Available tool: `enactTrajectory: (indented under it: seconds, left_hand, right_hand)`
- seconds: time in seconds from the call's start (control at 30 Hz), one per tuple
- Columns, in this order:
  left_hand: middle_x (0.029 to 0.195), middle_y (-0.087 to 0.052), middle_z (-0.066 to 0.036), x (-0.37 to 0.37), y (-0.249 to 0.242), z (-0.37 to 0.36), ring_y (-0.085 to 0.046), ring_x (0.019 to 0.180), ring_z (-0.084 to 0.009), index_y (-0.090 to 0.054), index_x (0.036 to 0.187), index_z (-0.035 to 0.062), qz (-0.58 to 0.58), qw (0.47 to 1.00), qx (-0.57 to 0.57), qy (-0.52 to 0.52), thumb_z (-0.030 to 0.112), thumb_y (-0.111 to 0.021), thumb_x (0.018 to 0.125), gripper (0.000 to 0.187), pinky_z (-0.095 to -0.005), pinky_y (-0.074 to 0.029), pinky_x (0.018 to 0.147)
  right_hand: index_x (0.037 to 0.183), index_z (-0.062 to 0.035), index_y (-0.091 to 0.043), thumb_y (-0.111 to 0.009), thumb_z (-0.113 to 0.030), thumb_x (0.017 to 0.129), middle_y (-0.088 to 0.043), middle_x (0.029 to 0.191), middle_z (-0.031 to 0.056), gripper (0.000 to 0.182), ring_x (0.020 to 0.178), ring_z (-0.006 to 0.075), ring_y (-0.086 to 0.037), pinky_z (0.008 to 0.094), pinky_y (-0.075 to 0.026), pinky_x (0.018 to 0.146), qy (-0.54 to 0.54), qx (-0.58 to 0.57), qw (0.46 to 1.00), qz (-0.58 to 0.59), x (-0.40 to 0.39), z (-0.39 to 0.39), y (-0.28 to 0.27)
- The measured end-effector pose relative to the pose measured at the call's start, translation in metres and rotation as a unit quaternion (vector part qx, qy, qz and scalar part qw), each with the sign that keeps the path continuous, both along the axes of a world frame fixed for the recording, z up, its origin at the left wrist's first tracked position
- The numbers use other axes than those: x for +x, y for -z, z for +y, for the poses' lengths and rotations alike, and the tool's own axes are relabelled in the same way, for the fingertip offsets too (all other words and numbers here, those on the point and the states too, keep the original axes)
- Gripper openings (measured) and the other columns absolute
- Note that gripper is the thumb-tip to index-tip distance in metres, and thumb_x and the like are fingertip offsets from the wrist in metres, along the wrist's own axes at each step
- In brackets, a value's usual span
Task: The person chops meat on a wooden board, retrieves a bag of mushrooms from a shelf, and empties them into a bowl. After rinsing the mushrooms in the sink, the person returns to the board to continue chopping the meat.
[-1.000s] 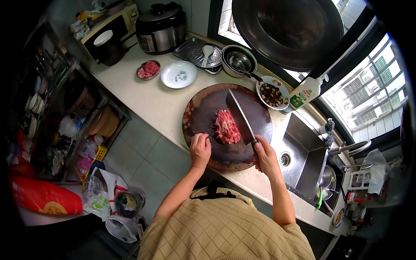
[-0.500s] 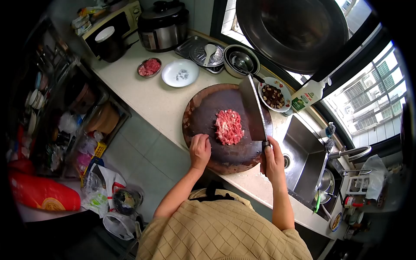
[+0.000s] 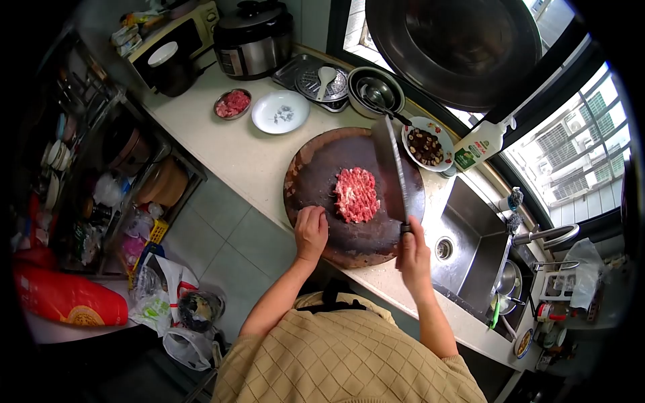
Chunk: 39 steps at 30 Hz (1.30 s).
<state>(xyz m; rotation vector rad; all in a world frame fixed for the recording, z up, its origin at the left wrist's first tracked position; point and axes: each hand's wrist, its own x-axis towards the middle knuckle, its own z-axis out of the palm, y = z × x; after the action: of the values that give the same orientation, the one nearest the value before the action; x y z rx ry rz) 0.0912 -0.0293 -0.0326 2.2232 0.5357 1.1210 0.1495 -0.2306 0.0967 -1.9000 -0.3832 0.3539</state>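
Observation:
A round wooden chopping board lies on the counter, with a patch of chopped raw meat at its middle. My right hand is closed around the dark handle of a cleaver. The broad blade stands on edge over the board's right side, right of the meat and apart from it. At the board's near left rim, my left hand rests with its fingers curled together on the edge. Its fingertips are partly hidden.
Behind the board are a small bowl of meat, a white plate, nested metal bowls and a plate of mushroom-like pieces. A spray bottle stands by the window. To the right is a metal sink.
My right hand and the cleaver's handle have shifted slightly left, and the blade has tilted a little more upright. My left hand has stayed at the board's rim.

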Motion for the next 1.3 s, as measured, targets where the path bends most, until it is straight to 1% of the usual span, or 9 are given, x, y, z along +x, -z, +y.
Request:
enactTrajectory:
  seconds: [0.07, 0.2, 0.33, 0.47, 0.6, 0.9, 1.0, 1.13, 1.3]
  left_hand:
    - [0.088, -0.056, -0.014, -0.001, 0.0, 0.0, -0.055, 0.083, -0.0318, -0.058, 0.09, 0.0009, 0.001, 1.0, -0.004, 0.001, -0.002, -0.057, 0.075, 0.015, -0.0387, -0.046, 0.075]
    - [0.089, -0.058, -0.014, -0.003, -0.002, -0.001, -0.056, 0.084, -0.0323, -0.058, 0.091, 0.0001, -0.011, 0.999, -0.033, -0.01, -0.001, -0.055, 0.078, 0.013, -0.0374, -0.047, 0.076]
    - [0.091, -0.058, -0.014, -0.001, 0.004, 0.002, -0.057, 0.085, -0.0313, -0.058, 0.093, -0.0007, -0.077, 0.989, -0.105, -0.063, -0.002, -0.053, 0.08, 0.014, -0.036, -0.048, 0.075]
    - [0.095, -0.057, -0.014, -0.001, 0.006, 0.002, -0.057, 0.085, -0.0302, -0.058, 0.097, -0.0001, -0.061, 0.984, -0.112, -0.123, -0.002, -0.052, 0.08, 0.018, -0.0357, -0.048, 0.073]
    - [0.095, -0.057, -0.015, -0.002, 0.005, 0.004, -0.056, 0.089, -0.0331, -0.056, 0.098, 0.0007, -0.026, 0.988, -0.108, -0.104, -0.003, -0.051, 0.078, 0.021, -0.0389, -0.047, 0.077]
    - [0.094, -0.056, -0.014, -0.003, 0.008, 0.005, -0.056, 0.086, -0.0314, -0.057, 0.096, 0.0004, -0.027, 0.986, -0.129, -0.105, -0.003, -0.053, 0.078, 0.019, -0.0373, -0.047, 0.075]
    - [0.093, -0.056, -0.015, -0.004, 0.007, 0.006, -0.055, 0.088, -0.0327, -0.057, 0.095, 0.0007, -0.037, 0.989, -0.11, -0.09, -0.004, -0.05, 0.077, 0.02, -0.0391, -0.046, 0.078]
    - [0.092, -0.057, -0.015, -0.003, 0.006, 0.005, -0.056, 0.088, -0.0329, -0.057, 0.094, 0.0003, -0.044, 0.987, -0.121, -0.094, -0.004, -0.05, 0.076, 0.02, -0.0395, -0.047, 0.077]
    - [0.091, -0.057, -0.015, -0.006, 0.006, 0.005, -0.056, 0.087, -0.0325, -0.057, 0.093, -0.0001, -0.043, 0.987, -0.126, -0.095, -0.004, -0.051, 0.076, 0.019, -0.0391, -0.047, 0.076]
  right_hand:
    - [0.131, -0.0152, -0.041, -0.041, -0.027, 0.097, -0.05, 0.059, 0.0017, 0.036, 0.046, 0.0095, -0.047, 0.0261, -0.041, 0.044, -0.045, -0.19, 0.981, -0.01, 0.021, -0.004, 0.056]
    - [0.13, -0.014, -0.043, -0.041, -0.026, 0.097, -0.048, 0.059, 0.0013, 0.035, 0.043, 0.01, -0.045, 0.0264, -0.04, 0.044, -0.056, -0.075, 0.982, 0.162, 0.019, 0.0, -0.019]
    - [0.131, -0.0123, -0.042, -0.043, -0.023, 0.097, -0.046, 0.062, -0.0005, 0.036, 0.045, 0.0075, -0.043, 0.0213, -0.037, 0.041, -0.088, -0.011, 0.996, 0.025, -0.01, 0.004, -0.026]
    - [0.128, -0.0155, -0.044, -0.041, -0.025, 0.096, -0.06, 0.072, 0.019, 0.034, 0.065, 0.0286, -0.062, 0.0381, -0.048, 0.064, -0.129, -0.242, 0.961, -0.03, -0.012, 0.023, 0.031]
    - [0.127, -0.0142, -0.045, -0.043, -0.029, 0.096, -0.053, 0.06, 0.0082, 0.035, 0.051, 0.0156, -0.054, 0.0312, -0.044, 0.051, -0.127, -0.154, 0.969, 0.144, 0.008, 0.025, -0.021]
    - [0.126, -0.0111, -0.045, -0.043, -0.025, 0.096, -0.051, 0.059, 0.0084, 0.034, 0.051, 0.0144, -0.054, 0.0304, -0.044, 0.049, -0.117, -0.213, 0.969, -0.043, -0.008, 0.013, 0.048]
    - [0.126, -0.0109, -0.046, -0.044, -0.024, 0.096, -0.048, 0.059, 0.0038, 0.033, 0.047, 0.0105, -0.049, 0.0257, -0.04, 0.043, -0.103, -0.079, 0.97, 0.206, -0.002, 0.016, -0.021]
    - [0.128, -0.0112, -0.044, -0.044, -0.02, 0.096, -0.047, 0.062, 0.0003, 0.034, 0.047, 0.0078, -0.043, 0.0229, -0.037, 0.043, -0.071, -0.002, 0.995, 0.064, -0.027, 0.015, -0.048]
    - [0.132, -0.0132, -0.039, -0.041, -0.021, 0.096, -0.046, 0.059, 0.0017, 0.036, 0.047, 0.011, -0.046, 0.0274, -0.04, 0.044, -0.066, -0.106, 0.988, 0.087, -0.027, 0.023, 0.028]
